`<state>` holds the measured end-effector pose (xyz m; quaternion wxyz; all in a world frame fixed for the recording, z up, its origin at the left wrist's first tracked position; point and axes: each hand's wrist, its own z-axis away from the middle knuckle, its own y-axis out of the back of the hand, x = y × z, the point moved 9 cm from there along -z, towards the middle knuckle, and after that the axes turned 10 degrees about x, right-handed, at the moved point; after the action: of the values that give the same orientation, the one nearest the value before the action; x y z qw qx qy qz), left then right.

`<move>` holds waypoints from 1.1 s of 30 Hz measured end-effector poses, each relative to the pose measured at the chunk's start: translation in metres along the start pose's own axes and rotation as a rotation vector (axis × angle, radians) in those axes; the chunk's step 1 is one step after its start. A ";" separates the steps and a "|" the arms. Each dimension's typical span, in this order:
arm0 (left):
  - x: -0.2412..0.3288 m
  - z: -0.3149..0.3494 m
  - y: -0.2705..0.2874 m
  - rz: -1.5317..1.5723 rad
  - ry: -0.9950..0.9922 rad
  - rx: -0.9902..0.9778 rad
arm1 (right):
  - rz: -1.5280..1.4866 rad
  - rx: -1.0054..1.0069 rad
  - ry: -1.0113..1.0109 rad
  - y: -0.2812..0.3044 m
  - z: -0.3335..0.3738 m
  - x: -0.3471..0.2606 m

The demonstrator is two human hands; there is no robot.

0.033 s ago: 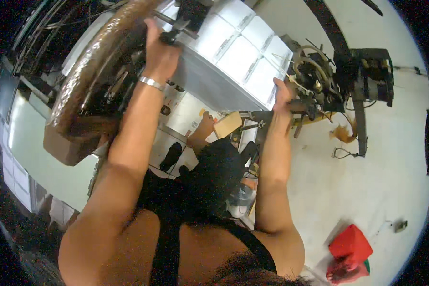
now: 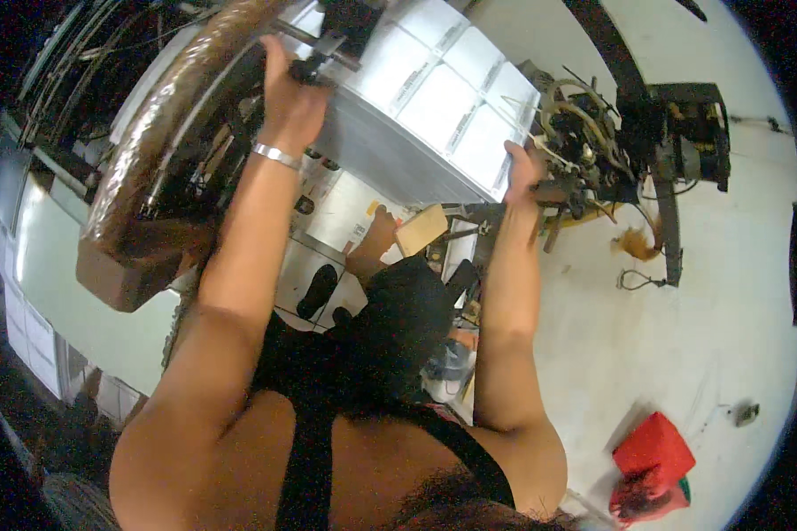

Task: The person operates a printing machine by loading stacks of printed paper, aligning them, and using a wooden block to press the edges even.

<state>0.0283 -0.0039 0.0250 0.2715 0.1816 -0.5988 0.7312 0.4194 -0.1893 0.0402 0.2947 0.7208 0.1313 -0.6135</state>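
Note:
A thick stack of white printed sheets [image 2: 447,93] lies in front of me, tilted in the view, with its pale grey side [image 2: 385,155] toward me. At its left corner is my left hand [image 2: 294,111], close to a metal rod with a dark clamp [image 2: 323,60]. One finger stretches upward; the others are hidden at the clamp and the stack's edge. My right hand [image 2: 524,173] is at the near right corner of the stack. Its thumb lies along the sheet edge, and the remaining fingers are out of sight among the dark machine parts.
Left of me runs a brown machine cover [image 2: 137,168]. Hoses and dark mechanical parts [image 2: 584,133] crowd the right side, with black bars [image 2: 664,208] beyond. My bare foot [image 2: 376,239] is below, beside a yellowish block [image 2: 421,230] and a black sandal [image 2: 317,290]. Red cloth [image 2: 653,447] lies lower right.

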 end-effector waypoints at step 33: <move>-0.013 0.009 -0.008 0.317 0.268 -0.102 | 0.836 0.217 -0.220 0.037 0.187 0.274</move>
<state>0.0431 -0.0142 0.0259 0.2390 -0.0276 -0.6147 0.7512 0.3471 -0.3750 -0.2275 0.4523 0.6692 -0.2684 -0.5249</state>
